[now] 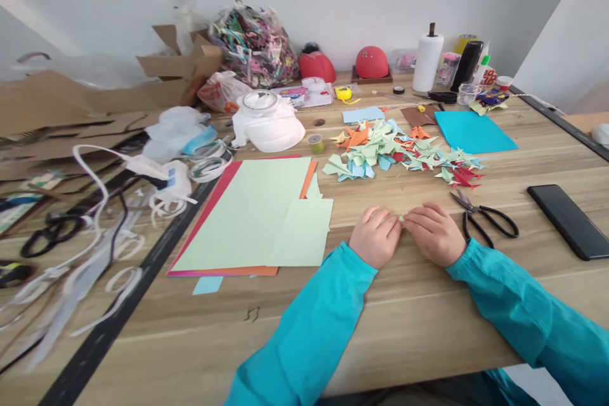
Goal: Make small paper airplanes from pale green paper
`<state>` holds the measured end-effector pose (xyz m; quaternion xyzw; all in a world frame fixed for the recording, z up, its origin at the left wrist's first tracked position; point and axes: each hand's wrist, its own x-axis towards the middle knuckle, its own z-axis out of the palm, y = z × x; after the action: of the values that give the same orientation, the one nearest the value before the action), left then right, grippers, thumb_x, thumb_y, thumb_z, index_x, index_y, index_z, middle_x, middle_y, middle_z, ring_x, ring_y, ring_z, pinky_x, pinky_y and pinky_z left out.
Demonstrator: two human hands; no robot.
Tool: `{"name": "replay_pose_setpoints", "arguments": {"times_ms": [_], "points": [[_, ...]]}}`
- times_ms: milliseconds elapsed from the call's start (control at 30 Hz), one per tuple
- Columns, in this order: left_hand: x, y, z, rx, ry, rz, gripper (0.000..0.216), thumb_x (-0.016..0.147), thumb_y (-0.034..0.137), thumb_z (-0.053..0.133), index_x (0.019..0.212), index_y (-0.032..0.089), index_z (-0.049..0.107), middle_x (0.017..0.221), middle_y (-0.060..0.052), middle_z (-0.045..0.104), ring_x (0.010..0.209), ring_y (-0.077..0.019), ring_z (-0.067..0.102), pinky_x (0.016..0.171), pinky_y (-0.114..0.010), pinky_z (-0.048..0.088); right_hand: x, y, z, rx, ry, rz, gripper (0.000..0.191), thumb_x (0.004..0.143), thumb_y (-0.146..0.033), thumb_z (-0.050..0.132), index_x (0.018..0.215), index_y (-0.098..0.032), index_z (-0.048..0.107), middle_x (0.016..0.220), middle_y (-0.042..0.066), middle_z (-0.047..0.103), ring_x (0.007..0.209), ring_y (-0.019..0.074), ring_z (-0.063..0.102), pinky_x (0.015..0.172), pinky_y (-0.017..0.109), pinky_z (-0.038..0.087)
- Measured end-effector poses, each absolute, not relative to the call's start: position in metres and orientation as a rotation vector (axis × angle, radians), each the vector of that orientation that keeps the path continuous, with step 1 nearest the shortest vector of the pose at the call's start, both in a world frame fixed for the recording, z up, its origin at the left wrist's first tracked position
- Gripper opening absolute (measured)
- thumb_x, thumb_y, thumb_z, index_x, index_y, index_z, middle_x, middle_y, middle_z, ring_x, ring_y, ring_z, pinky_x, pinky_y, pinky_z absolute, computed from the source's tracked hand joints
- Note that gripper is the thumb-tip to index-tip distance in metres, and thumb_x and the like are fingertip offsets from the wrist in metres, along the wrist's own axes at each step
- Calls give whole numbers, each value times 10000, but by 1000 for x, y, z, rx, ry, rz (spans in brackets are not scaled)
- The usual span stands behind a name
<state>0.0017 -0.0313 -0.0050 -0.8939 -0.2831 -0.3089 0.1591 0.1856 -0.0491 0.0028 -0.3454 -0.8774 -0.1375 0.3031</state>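
Observation:
My left hand (377, 238) and my right hand (434, 235) meet over the wooden table, fingers pinched together. Between their fingertips shows a tiny bit of pale green paper (401, 218); the fingers hide the rest. Beyond them lies a pile of small folded paper pieces (375, 146) in green, orange, blue and red, with pointed ends like paper cranes. To the left, a pale green sheet (238, 216) tops a stack with red and orange sheets, and a smaller green square (307, 235) overlaps it. Pliers or snips with black handles (490, 216) lie beside my right hand.
A black phone (571, 221) rests at the right. Behind the folded pieces are a turquoise sheet (476, 132), a yellow tape measure (343, 94) and a white ridged bottle (428, 62). Cables, a power strip (176, 181), black-handled scissors (52, 233) and cardboard (85, 95) crowd the left.

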Motion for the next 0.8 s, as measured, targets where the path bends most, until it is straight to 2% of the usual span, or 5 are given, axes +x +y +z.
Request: {"name": "replay_pose_setpoints", "arguments": {"times_ms": [133, 500, 800], "points": [[6, -32, -6, -2541, -731, -909, 176, 828, 111, 460, 753, 139, 616, 797, -50, 669, 799, -171, 567, 846, -380, 409, 184, -49, 1, -847, -2368, -345, 184, 803, -89, 483, 862, -151, 646, 871, 50, 698, 839, 156, 587, 878, 347, 400], [-9, -25, -2, -2437, -746, -1008, 131, 788, 83, 500, 763, 138, 616, 789, -52, 677, 787, -176, 575, 801, -370, 404, 200, -42, 5, -1066, -2259, -417, 129, 779, -143, 540, 811, -195, 654, 833, 18, 710, 870, 172, 597, 921, 382, 338], [-21, -19, -1, -2417, -812, -1001, 170, 791, 84, 476, 758, 153, 627, 803, -59, 689, 788, -187, 584, 774, -375, 396, 212, -33, 3, -1211, -2048, -461, 137, 771, -129, 531, 767, -182, 657, 791, 43, 713, 788, 172, 617, 843, 348, 398]]}}
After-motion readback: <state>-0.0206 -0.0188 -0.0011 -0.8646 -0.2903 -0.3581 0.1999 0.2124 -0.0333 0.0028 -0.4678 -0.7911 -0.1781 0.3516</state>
